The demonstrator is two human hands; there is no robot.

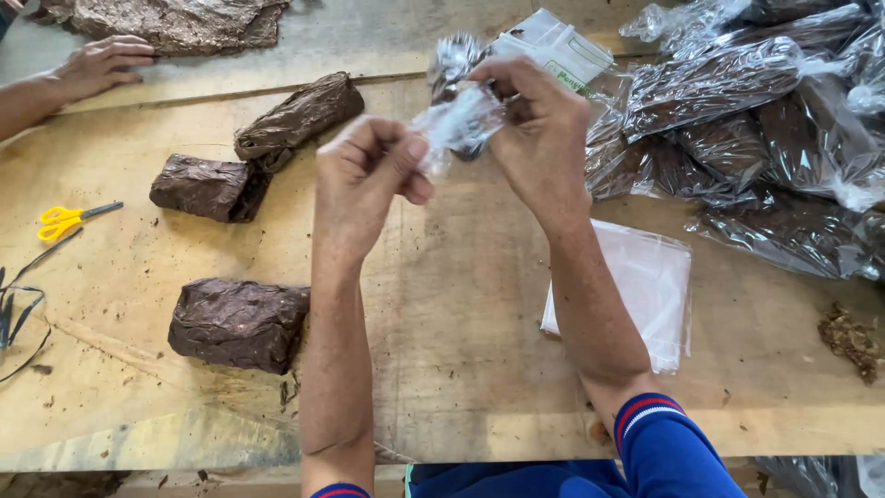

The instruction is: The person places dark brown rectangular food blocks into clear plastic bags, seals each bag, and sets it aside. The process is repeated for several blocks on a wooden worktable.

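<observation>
Both forearms raised, I log left hand (369, 171) and right hand (539, 124) pinching one clear bag (458, 120): twist its neck tightly.

Three dark brown leaf bundles (238, 323) (208, 187) (297, 117) are lying bare on the tabletop (461, 350), beside one pair of yellow scissors (63, 220). One stack of clear bags (645, 286) is sitting nearby; the heaped filled bags (756, 138) are overlapping too much for counting.

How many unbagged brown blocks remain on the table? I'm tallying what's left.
3: one block at the top, one below it, one nearest. Others may be hidden.
</observation>
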